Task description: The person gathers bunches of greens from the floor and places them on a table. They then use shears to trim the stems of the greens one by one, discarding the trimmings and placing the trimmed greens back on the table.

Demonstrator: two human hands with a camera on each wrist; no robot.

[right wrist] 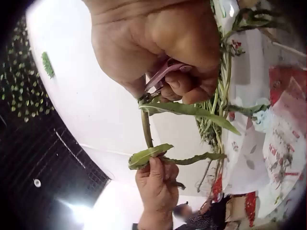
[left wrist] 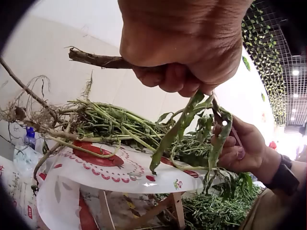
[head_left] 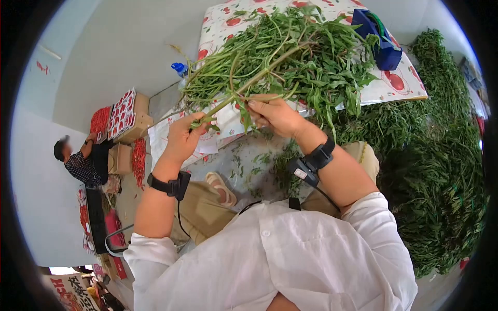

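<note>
My left hand (head_left: 181,139) grips a leafy green plant stem (head_left: 222,105) near its lower end. In the left wrist view, the brown woody end (left wrist: 98,59) sticks out of the fist. The stem slants up and right over a heap of cut leafy plants (head_left: 207,78). My right hand (head_left: 280,118) is farther along the same stem, its fingers curled around a small pink-handled tool (right wrist: 165,73). The tool's tip is at the stem, where a long narrow leaf (right wrist: 192,111) comes off; most of the tool is hidden in the fingers.
The heap lies on a table with a red-patterned white cover (head_left: 397,93). A blue tape dispenser (head_left: 381,46) stands at its right corner. Large piles of greens (head_left: 436,197) cover the floor on the right. A seated person (head_left: 85,163) is beside red goods (head_left: 100,120) at left.
</note>
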